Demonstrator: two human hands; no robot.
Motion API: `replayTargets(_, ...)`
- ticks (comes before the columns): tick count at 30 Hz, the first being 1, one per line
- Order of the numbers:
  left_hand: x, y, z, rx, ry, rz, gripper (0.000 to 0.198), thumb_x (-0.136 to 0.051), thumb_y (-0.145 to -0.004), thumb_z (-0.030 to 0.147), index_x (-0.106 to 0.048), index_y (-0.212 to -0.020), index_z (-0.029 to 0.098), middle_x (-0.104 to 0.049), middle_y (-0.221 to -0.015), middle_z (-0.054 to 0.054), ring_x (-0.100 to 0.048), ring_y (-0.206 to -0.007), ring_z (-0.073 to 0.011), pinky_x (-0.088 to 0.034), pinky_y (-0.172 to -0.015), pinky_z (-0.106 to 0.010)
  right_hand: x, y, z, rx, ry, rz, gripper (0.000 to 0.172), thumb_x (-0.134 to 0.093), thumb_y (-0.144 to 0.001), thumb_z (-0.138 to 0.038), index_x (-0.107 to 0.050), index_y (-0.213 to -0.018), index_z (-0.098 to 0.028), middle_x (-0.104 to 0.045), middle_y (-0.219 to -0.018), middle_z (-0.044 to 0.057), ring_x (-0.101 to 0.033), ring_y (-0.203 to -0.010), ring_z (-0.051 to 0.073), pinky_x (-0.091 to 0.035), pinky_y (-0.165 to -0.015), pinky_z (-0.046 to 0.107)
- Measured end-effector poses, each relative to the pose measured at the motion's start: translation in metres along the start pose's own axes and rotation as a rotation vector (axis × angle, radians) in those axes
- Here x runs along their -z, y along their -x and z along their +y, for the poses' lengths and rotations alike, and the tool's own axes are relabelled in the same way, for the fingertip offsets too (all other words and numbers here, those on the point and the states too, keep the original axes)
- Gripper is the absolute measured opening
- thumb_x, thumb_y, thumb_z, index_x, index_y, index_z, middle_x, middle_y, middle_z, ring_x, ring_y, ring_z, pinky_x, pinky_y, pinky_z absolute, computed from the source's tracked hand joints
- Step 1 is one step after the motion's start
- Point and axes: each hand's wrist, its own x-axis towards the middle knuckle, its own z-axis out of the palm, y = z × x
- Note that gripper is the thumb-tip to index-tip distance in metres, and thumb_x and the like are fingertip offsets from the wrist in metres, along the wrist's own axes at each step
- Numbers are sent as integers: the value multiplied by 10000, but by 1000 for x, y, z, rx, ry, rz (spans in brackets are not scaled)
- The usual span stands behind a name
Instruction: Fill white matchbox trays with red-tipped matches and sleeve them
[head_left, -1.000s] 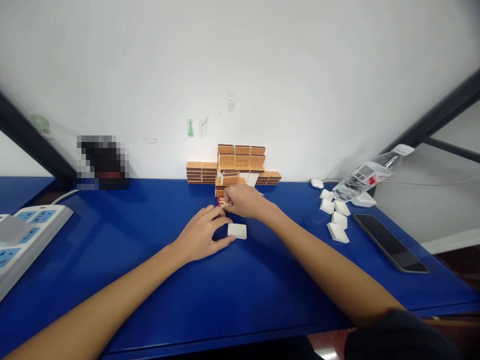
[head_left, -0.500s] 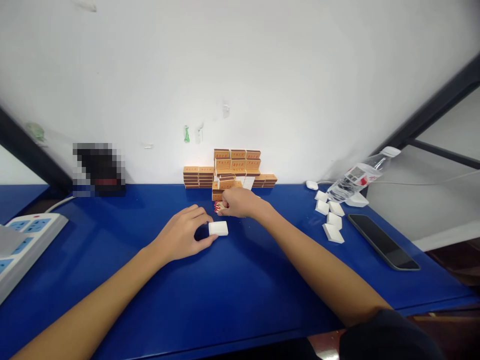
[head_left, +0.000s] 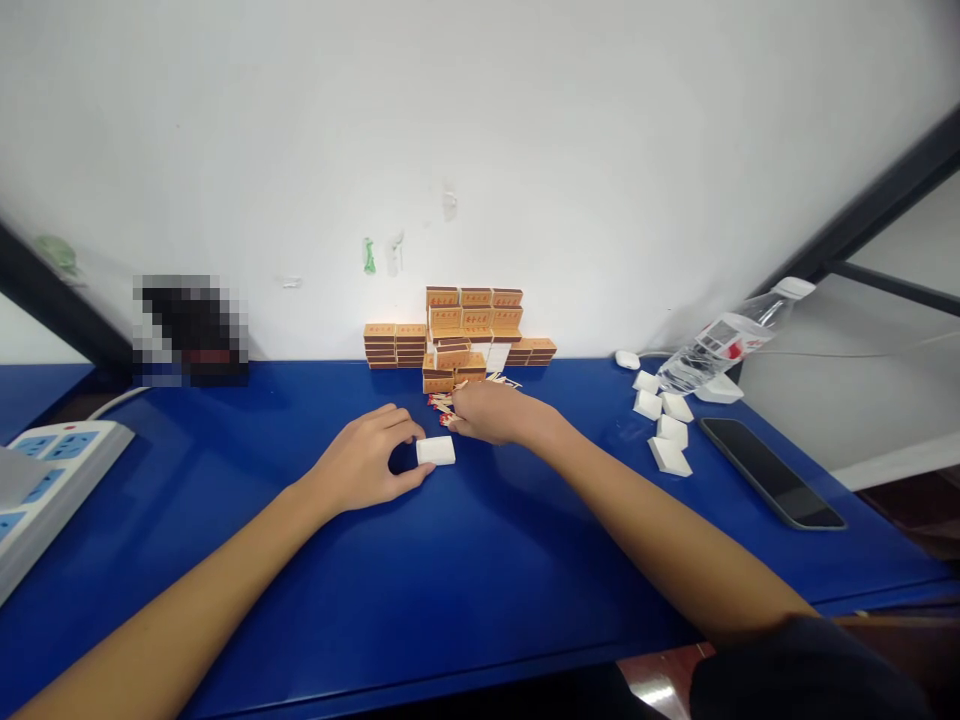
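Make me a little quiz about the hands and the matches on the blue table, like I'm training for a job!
1. True or false: the right hand is touching the plastic bottle.

2. Pick one. What colour are the tips of the matches?
a) green
b) red
c) blue

3. Fill the gap: the box-shaped piece at the left hand is ____ in colour.

Key: 1. False, it is at the matches. 2. b. 3. white.
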Motion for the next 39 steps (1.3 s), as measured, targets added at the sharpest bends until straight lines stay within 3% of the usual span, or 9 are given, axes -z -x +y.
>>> replayTargets(5,-5,0,9,-20,26,-8,199,-712,-937,376,-695,-1027,200,-707,-950,-54,-639,-870,-234,-538,-766,-388,6,16,-6,-42,60,-167,346,-522,-1080,-293,-795,-1101,-81,-812,-1083,227,-785,-997,317,-570,-798,359)
replayTargets(11,-12,-1,18,-30,59,-6,201,-721,-948,364,-699,-1050,192,-701,-950,-45,-634,-874,-225,-534,-786,-381,5,31,-5,-62,73,-216,402,-431,-1112,-280,-764,-1172,-63,-785,-1178,243,-765,-1090,315,-565,-872,363)
replayTargets(21,-19,-1,19,-35,80,19,229,-737,-952,375,-695,-1077,187,-695,-962,-46,-634,-901,-235,-524,-815,-381,14,57,0,-113,65,-122,352,-432,-1129,-278,-704,-1204,-67,-778,-1134,220,-766,-997,279,-542,-810,340)
replayTargets(25,-20,-1,17,-8,97,4,213,-754,-935,371,-691,-1053,204,-703,-1005,-48,-624,-919,-239,-516,-846,-394,9,70,-2,38,39,10,286,-463,-1133,-288,-686,-1113,-110,-766,-1044,145,-735,-842,226,-498,-726,320)
replayTargets(28,-20,-1,15,2,102,0,229,-761,-927,375,-678,-1046,198,-704,-1032,-57,-619,-933,-245,-515,-857,-405,-2,75,-12,215,110,86,184,-505,-1104,-183,-675,-1072,-122,-742,-1013,117,-707,-823,215,-487,-717,322)
replayTargets(33,-20,-2,16,-5,114,-3,211,-766,-919,359,-665,-1006,195,-700,-1014,-49,-609,-933,-239,-509,-858,-401,-13,71,-27,217,229,7,145,-543,-1031,-43,-663,-1071,-113,-722,-1028,117,-710,-861,237,-465,-658,329)
replayTargets(37,-20,-2,17,-5,129,-6,213,-768,-915,354,-661,-1002,192,-708,-1032,-43,-607,-926,-229,-506,-851,-396,-11,72,-22,205,143,53,89,-573,-1073,-172,-652,-1060,-134,-717,-1023,94,-707,-843,225,-451,-650,331)
replayTargets(39,-20,-2,17,0,129,-3,227,-767,-920,369,-662,-1013,190,-713,-1045,-46,-609,-930,-230,-507,-855,-401,-11,77,-14,197,68,79,148,-577,-1091,-271,-652,-1082,-143,-715,-1048,89,-708,-852,220,-459,-675,330)
